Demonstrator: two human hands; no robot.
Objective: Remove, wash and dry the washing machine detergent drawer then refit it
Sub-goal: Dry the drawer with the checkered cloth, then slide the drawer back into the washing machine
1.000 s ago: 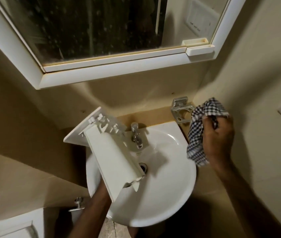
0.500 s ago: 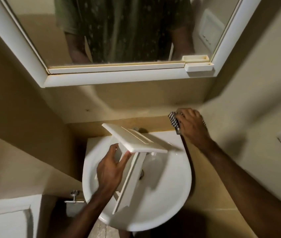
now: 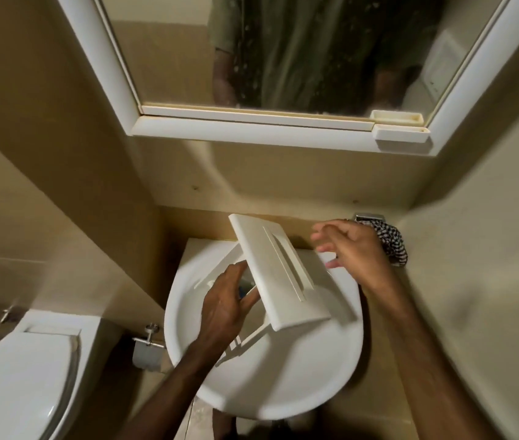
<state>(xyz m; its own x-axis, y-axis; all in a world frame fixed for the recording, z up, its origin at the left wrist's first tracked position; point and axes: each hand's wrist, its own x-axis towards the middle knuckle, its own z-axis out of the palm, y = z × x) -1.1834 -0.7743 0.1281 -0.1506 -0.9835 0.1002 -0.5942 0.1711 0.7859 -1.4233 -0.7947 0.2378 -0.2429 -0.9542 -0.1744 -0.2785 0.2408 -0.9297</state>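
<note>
Fingers (image 3: 245,300) of the left hand (image 3: 223,309) are wrapped on the detergent drawer (image 3: 278,274) held over the sink (image 3: 283,376); right hand (image 3: 351,249) is spread, empty, checked cloth (image 3: 393,239) behind—drawer likely best steadied two-handed before drying.

Drawer (image 3: 278,274) held over the basin (image 3: 299,369), front panel uppermost, body running down toward 7 o'clock. Left hand (image 3: 224,308) grips the body at the drawer's 9 o'clock. Right hand (image 3: 351,249) at its 2 o'clock, apart from it. Cloth (image 3: 393,241) behind that hand, on the holder (image 3: 367,216). Mirror (image 3: 315,52) at 12 o'clock above the basin; toilet (image 3: 20,376) at 8 o'clock.
</note>
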